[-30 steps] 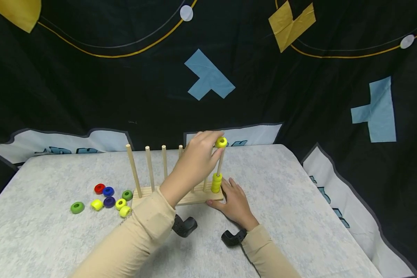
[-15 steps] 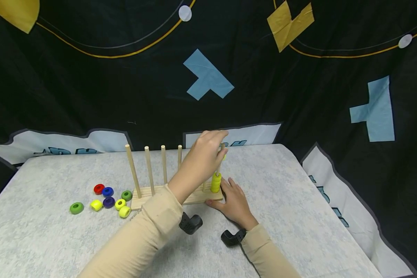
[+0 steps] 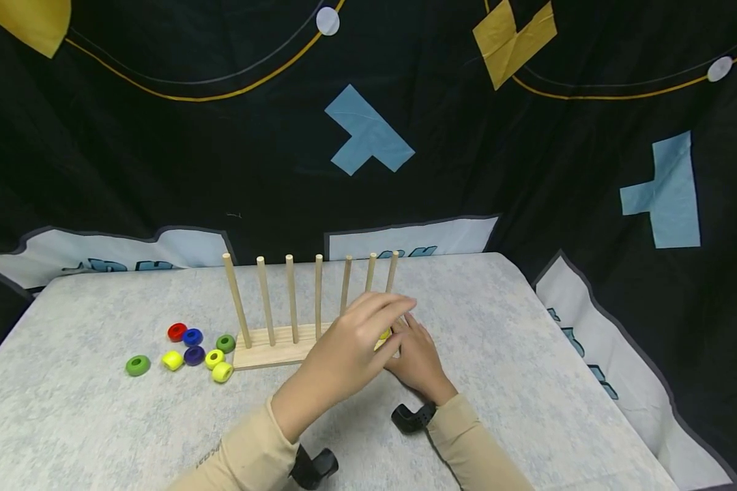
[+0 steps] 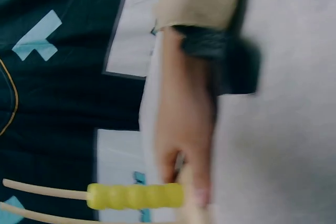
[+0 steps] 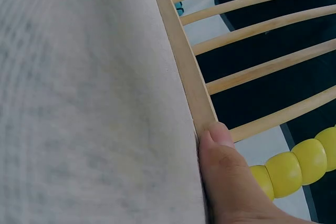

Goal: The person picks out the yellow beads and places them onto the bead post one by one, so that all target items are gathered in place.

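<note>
A wooden peg stand with several upright pegs stands on the table. Yellow ring beads are stacked on its rightmost peg, mostly hidden behind my left hand in the head view. My left hand hovers low in front of the stand's right part, fingers extended and nothing visible between them. At the right end of the base my right hand holds the stand. Its thumb presses the front edge, while its fingers lie along the other side. The remaining pegs carry no beads.
Left of the stand lie loose beads: a red one, a blue one, a purple one, two green and several yellow. A dark patterned cloth hangs behind the table.
My left hand has put a yellow bead over the rightmost peg, let it go and come down toward me. The pegs' tops show again. My right hand stays at the base.
</note>
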{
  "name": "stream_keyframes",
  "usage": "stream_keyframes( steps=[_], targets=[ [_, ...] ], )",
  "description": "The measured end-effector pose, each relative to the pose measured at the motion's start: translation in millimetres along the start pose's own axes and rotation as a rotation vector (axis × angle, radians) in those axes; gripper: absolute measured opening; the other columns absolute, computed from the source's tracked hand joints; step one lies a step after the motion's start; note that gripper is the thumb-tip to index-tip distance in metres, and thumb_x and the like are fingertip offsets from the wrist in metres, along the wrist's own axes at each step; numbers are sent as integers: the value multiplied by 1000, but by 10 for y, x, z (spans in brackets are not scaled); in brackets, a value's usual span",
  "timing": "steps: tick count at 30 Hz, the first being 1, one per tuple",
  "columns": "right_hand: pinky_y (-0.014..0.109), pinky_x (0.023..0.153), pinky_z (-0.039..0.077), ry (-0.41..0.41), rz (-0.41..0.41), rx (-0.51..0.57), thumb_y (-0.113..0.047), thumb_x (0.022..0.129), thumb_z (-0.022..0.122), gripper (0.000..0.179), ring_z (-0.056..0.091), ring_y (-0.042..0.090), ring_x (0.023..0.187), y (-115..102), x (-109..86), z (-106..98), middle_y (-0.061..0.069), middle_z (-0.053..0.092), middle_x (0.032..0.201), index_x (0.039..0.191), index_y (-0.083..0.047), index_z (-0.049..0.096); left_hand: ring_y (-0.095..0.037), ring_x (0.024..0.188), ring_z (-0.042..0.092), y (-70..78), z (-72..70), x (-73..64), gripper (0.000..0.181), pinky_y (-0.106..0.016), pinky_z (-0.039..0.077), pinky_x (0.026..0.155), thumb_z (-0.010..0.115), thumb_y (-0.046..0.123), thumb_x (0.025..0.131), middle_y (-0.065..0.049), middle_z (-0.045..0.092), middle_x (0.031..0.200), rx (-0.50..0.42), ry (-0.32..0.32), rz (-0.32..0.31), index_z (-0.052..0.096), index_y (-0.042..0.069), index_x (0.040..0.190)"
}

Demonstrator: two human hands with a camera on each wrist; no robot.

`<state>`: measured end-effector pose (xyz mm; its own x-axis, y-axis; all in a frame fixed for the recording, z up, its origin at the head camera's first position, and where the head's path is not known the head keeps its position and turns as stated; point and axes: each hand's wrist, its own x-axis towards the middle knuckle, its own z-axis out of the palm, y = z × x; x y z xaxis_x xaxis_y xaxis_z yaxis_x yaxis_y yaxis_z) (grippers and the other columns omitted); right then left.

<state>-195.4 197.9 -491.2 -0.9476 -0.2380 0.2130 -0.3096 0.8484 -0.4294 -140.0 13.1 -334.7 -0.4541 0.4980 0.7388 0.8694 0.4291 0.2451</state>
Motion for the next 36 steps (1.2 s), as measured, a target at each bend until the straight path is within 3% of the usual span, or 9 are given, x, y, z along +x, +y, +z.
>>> stream_keyframes(
  steps=[5, 11, 15, 19, 24, 27, 30, 33, 36],
  targets=[
    [60, 122, 19, -18, 47, 20, -57, 84, 71, 84, 23, 36, 152, -9, -17, -6, 5, 36, 160, 153, -19, 40, -16, 113, 63, 8, 12, -379, 39, -27, 53, 100, 77, 7, 84, -1, 67, 120, -19, -19, -50, 66, 9, 122],
    [59, 123, 17, -26, 71, 50, -62, 84, 69, 88, 21, 35, 152, -23, -27, -1, 4, 34, 161, 154, -20, 37, -17, 107, 65, -162, -74, -848, 45, -33, 57, 93, 80, 8, 79, 0, 68, 115, 5, 17, -139, 67, 10, 122],
    [58, 123, 17, -28, 72, 55, -61, 83, 70, 88, 21, 36, 152, -33, -26, -2, 4, 34, 161, 154, -20, 37, -15, 105, 64, -302, -218, -1155, 47, -25, 54, 93, 82, 7, 76, 2, 68, 113, 52, 33, -249, 68, 11, 120],
    [57, 124, 16, -36, 69, 60, -63, 83, 69, 89, 19, 35, 153, -35, -17, 0, 3, 33, 161, 155, -22, 35, -17, 104, 63, -432, -381, -1452, 47, -11, 43, 98, 84, 5, 73, 2, 68, 112, 134, 62, -355, 69, 10, 117],
    [58, 124, 16, -36, 68, 56, -64, 83, 69, 89, 20, 35, 153, -40, -9, 2, 3, 33, 162, 155, -22, 35, -25, 103, 62, -590, -561, -1738, 47, -34, 49, 91, 84, 3, 72, -6, 67, 110, 235, 68, -517, 68, 6, 116],
    [57, 124, 16, -38, 75, 57, -63, 83, 69, 89, 20, 35, 153, -42, -12, 5, 3, 32, 162, 154, -22, 35, -35, 107, 59, -687, -641, -1859, 51, -52, 49, 89, 83, 7, 75, -15, 64, 114, 255, 24, -655, 65, 2, 122],
    [58, 124, 16, -42, 77, 59, -63, 84, 68, 88, 19, 35, 153, -45, -15, 7, 3, 32, 162, 154, -22, 36, -42, 113, 54, -765, -680, -1966, 55, -62, 45, 93, 83, 11, 78, -22, 60, 119, 260, -36, -766, 61, -1, 127],
    [58, 124, 16, -43, 76, 61, -63, 84, 68, 88, 19, 36, 153, -51, -18, 1, 4, 32, 162, 154, -21, 36, -45, 115, 52, -816, -682, -2046, 55, -64, 43, 95, 81, 12, 79, -24, 59, 121, 261, -61, -799, 59, -3, 127],
    [57, 124, 16, -39, 78, 60, -63, 83, 69, 88, 20, 35, 153, -57, -19, -6, 4, 33, 162, 154, -21, 37, -45, 114, 53, -846, -668, -2079, 53, -65, 44, 94, 80, 10, 79, -24, 59, 119, 260, -47, -784, 60, -4, 126]
  ],
)
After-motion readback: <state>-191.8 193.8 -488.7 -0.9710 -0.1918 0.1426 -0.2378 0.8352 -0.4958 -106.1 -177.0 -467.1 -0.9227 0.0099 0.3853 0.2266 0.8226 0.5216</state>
